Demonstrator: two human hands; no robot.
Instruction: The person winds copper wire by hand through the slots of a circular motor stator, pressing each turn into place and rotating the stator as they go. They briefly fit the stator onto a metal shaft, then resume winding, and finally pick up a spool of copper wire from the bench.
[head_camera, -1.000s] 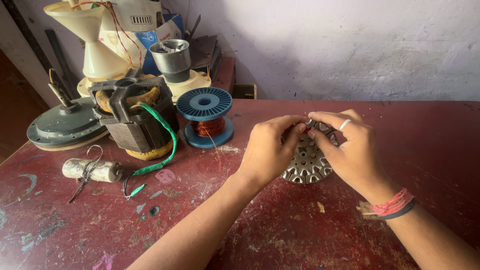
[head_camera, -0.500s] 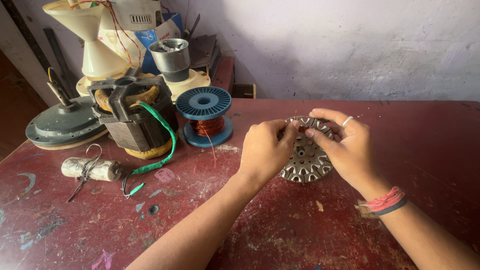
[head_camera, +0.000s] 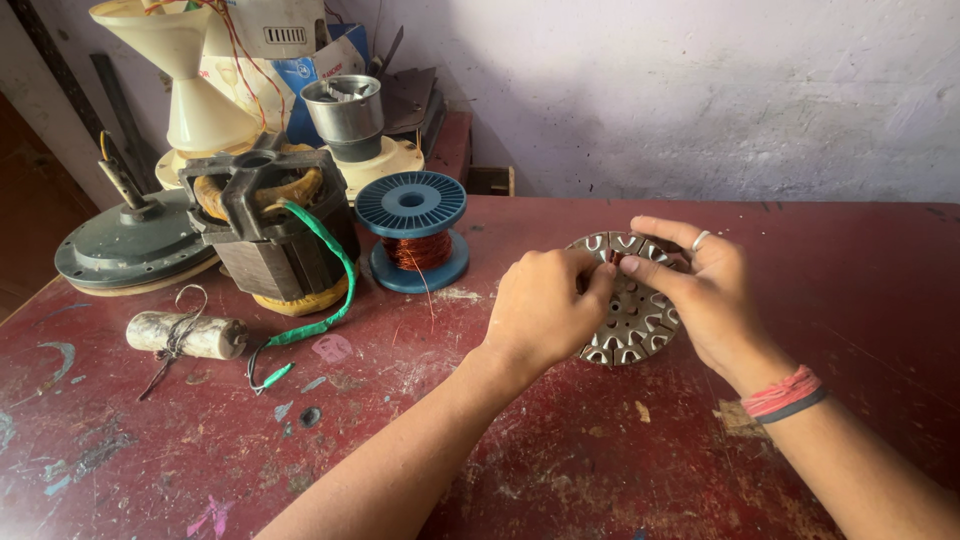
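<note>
The fingers of the left hand (head_camera: 545, 305) are curled in tight, knuckles up, their tips pinched against the near rim of a round slotted motor stator core (head_camera: 628, 300). The right hand (head_camera: 700, 290) comes at the same disc from the other side: its forefinger and thumb are drawn together over the top face, touching the metal close to the left fingertips, while the remaining fingers bend loosely around the far edge. A ring (head_camera: 701, 240) sits on one right finger, and red and dark bands (head_camera: 785, 395) circle that wrist. Both hands grip the core between them; whether a strand of wire runs between the fingertips is too fine to tell.

The stator core lies flat on the worn red table (head_camera: 560, 460), its slots showing pale. Just left of it stands a blue spool of copper wire (head_camera: 412, 232), a loose strand trailing down from it. Further left of the core sits a dark motor winding block (head_camera: 270, 230) with a green-sleeved lead (head_camera: 330, 290) curling off it. Left of the core and nearer the table's front edge lies a pale roll bound with wire (head_camera: 187, 334). Far left of the core rests a grey round motor cover (head_camera: 130, 245). Behind the spool, well back from the core, stand a cream funnel-shaped housing (head_camera: 190, 80) and a small metal cup (head_camera: 343, 105).
</note>
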